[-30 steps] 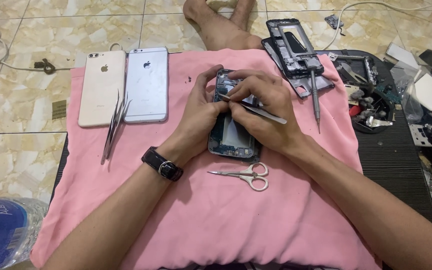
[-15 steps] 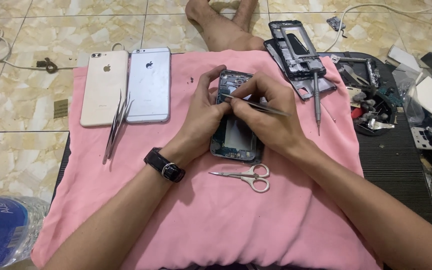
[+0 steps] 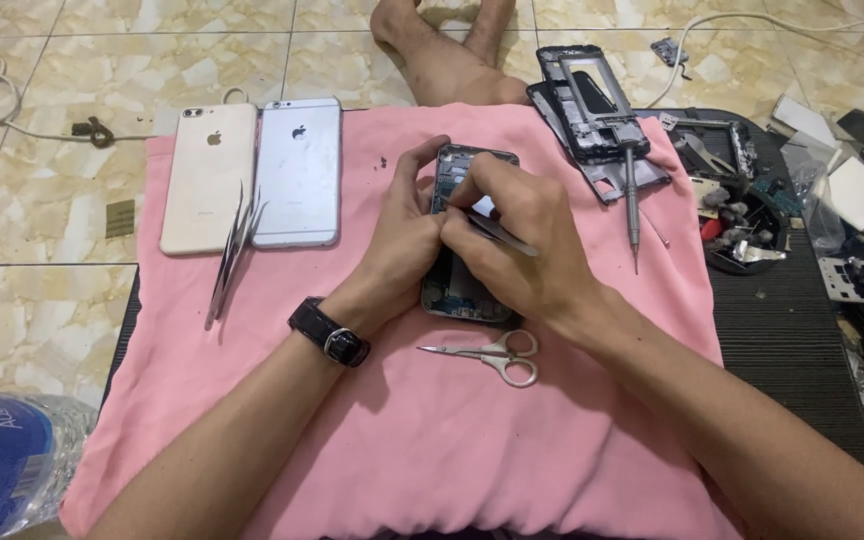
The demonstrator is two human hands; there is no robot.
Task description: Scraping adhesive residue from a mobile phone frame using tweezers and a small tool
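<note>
right hand (image 3: 527, 235) was pinched on a thin metal tweezer (image 3: 497, 232), tip down in the opened phone (image 3: 467, 240) at centre frame. left hand (image 3: 407, 240) had slid in closer than a second before, gripping the phone's left edge tight, so the poking looked steadier. small scissors (image 3: 492, 352) sat just below, two phones (image 3: 252, 175) upper left, a screwdriver (image 3: 633, 205) right, nothing blocking on the pink cloth (image 3: 432, 450).
</note>
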